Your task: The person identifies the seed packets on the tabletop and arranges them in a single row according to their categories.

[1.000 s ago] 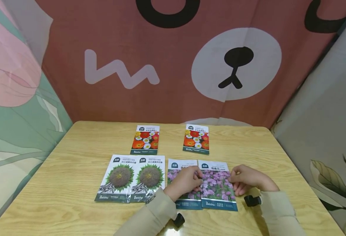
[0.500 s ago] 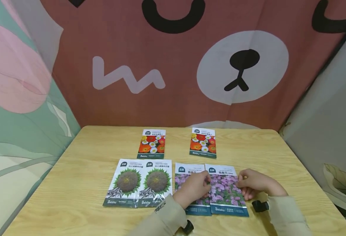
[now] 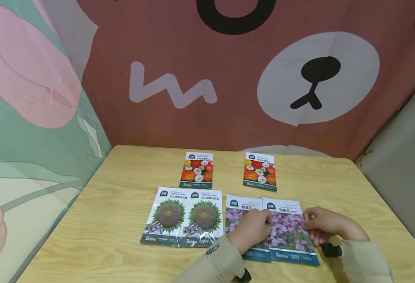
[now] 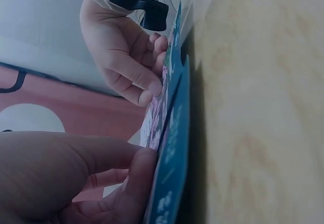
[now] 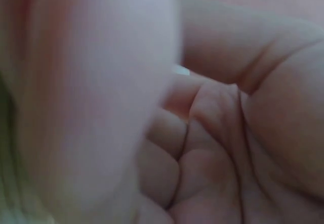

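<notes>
Two purple-flower seed packets lie side by side at the front right of the table, the right-hand packet [image 3: 289, 232] slightly over the edge of the left-hand packet [image 3: 236, 224]. My left hand [image 3: 251, 230] reaches across the left-hand packet, thumb and index finger pinching at the seam, on the right-hand packet's left edge. My right hand [image 3: 329, 224] pinches that same packet's right edge, its other fingers curled beneath. In the left wrist view the packets' blue bottom edges [image 4: 174, 148] show close to the table. The right wrist view is mostly filled by blurred fingers [image 5: 96, 92] and palm.
Two sunflower seed packets [image 3: 168, 216] lie edge to edge on the left. Behind them stand apart two poppy packets, a left one [image 3: 197, 171] and a right one [image 3: 259, 172]. The wooden table [image 3: 98, 220] ends at a bear-printed cloth [image 3: 193, 125].
The head view has swung left, so everything sits further right in it. Both hands keep to the same edges of the right-hand purple-flower packet, and the packets look unmoved on the table.
</notes>
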Available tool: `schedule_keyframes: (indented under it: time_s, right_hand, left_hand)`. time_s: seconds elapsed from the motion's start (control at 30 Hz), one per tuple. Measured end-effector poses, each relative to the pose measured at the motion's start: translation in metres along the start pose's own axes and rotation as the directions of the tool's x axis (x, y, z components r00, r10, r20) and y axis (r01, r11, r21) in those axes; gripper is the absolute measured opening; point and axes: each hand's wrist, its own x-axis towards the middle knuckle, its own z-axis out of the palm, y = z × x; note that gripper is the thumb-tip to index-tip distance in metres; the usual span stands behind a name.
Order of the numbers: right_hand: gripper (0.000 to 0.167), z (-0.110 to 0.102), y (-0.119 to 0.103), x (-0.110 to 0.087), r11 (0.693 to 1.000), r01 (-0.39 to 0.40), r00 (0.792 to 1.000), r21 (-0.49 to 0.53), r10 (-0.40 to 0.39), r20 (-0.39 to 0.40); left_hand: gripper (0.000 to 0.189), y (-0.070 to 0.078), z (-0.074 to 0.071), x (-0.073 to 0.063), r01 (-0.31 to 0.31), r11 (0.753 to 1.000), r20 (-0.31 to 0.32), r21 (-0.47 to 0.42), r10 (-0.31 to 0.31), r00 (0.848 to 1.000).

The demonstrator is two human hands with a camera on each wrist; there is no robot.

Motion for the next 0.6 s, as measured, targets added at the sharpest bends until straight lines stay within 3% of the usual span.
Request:
schedule_keyframes:
  time_s: [0.3,0.6]
  right_hand:
    - [0.018,0.0056,0.0062,-0.0016,0.997,0.060,0.998,0.042,-0.061,0.014]
    - [0.021,0.0003,0.0041,-0.0023,0.999,0.033,0.999,0.023,-0.033,0.005]
  left_hand:
    - [0.016,0.0008,0.0013,-0.0011,-0.008,1.000,0.031,0.023,0.008,1.000]
    - [0.019,0.0050,0.0056,0.0018,0.030,1.000,0.021,0.006,-0.030,0.999]
